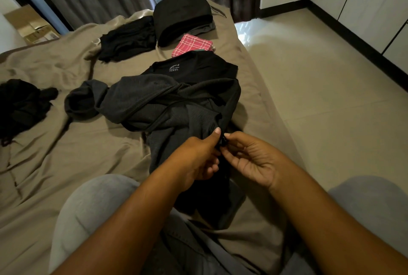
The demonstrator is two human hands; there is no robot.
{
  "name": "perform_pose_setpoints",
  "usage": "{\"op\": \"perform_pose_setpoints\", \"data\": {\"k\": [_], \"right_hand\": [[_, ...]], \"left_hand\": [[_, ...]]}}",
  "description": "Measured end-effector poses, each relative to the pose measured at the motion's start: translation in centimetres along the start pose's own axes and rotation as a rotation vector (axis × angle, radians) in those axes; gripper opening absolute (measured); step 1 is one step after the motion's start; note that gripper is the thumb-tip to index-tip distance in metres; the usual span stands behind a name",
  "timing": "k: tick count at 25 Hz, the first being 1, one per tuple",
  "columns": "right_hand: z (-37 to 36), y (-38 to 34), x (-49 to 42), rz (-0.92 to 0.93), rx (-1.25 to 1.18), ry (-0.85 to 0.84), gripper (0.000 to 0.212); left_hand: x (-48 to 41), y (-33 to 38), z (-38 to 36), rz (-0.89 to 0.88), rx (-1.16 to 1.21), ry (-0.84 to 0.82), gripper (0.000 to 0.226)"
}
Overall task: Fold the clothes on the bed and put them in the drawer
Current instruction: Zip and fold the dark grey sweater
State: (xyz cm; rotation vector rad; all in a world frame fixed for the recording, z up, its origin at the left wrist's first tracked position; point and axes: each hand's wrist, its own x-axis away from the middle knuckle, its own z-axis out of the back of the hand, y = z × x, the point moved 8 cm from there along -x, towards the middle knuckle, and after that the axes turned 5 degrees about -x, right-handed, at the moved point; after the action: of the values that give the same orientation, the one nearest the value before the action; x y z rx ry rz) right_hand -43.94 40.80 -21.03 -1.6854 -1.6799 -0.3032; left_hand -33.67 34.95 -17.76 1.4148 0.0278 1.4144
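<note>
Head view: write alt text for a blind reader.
Left hand and right hand pinch the zipper of a dark grey hoodie on a bed. Beyond lie a black T-shirt, pink plaid cloth and folded black clothes.

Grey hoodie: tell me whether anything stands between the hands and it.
Nothing visible does. The left hand grips the grey hoodie at its front edge, and the right hand pinches the zipper beside it. No drawer is in view, so that path cannot be judged.
</note>
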Motion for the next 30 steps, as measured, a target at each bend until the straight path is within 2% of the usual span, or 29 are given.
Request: {"op": "perform_pose_setpoints", "data": {"k": [3, 7, 10, 12, 14, 16, 18, 19, 20, 22, 24, 26, 30], "right_hand": [[0.1, -0.2, 0.2, -0.019, 0.022, -0.02, 0.005], [0.0, -0.8, -0.2, 0.001, 0.014, -0.087, 0.016], [-0.6, -1.0, -0.3, 0.028, -0.029, -0.126, 0.024], [-0.3, -3.1, -0.4, 0.154, -0.18, -0.099, 0.018], [1.2, -6.8, -0.2, 0.396, -0.349, -0.025, 0.02], [2.5, -9.9, 0.7, 0.649, -0.352, 0.05, 0.019], [1.5, -10.1, 1.4, 0.741, -0.24, 0.016, 0.013], [0.5, -9.0, 1.3, 0.704, -0.157, -0.028, 0.011], [-0.5, -7.4, 0.8, 0.631, -0.072, -0.064, 0.011], [-1.5, -3.7, -0.3, 0.448, 0.011, -0.091, 0.017], [-1.2, -0.9, -1.3, 0.276, -0.034, -0.07, 0.022], [-0.8, 0.5, -1.6, 0.144, -0.091, -0.032, 0.019], [-0.8, 0.7, -1.6, 0.073, -0.014, -0.048, 0.015]], "left_hand": [[0.5, -0.2, -1.1, 0.026, -0.014, -0.092, 0.06], [-0.2, 0.7, -0.7, -0.088, 0.211, -0.023, 0.034], [-0.4, 1.3, -0.3, -0.192, 0.339, 0.005, 0.024], [-0.4, 2.1, 2.1, -0.285, 0.456, 0.148, 0.02], [0.1, 3.1, 6.6, -0.461, 0.523, 0.42, 0.03], [1.5, 3.8, 10.0, -0.647, 0.488, 0.644, 0.048], [2.8, 4.5, 10.2, -0.76, 0.312, 0.745, 0.05], [3.0, 4.8, 9.1, -0.778, 0.21, 0.737, 0.048], [2.7, 4.8, 7.3, -0.766, 0.162, 0.659, 0.046], [1.2, 3.9, 3.3, -0.645, 0.242, 0.36, 0.036], [0.3, 2.6, 0.8, -0.474, 0.404, 0.157, 0.025], [-0.5, 1.8, 0.2, -0.377, 0.541, 0.099, 0.027], [-1.0, 1.3, 0.2, -0.312, 0.622, 0.092, 0.022]]}}
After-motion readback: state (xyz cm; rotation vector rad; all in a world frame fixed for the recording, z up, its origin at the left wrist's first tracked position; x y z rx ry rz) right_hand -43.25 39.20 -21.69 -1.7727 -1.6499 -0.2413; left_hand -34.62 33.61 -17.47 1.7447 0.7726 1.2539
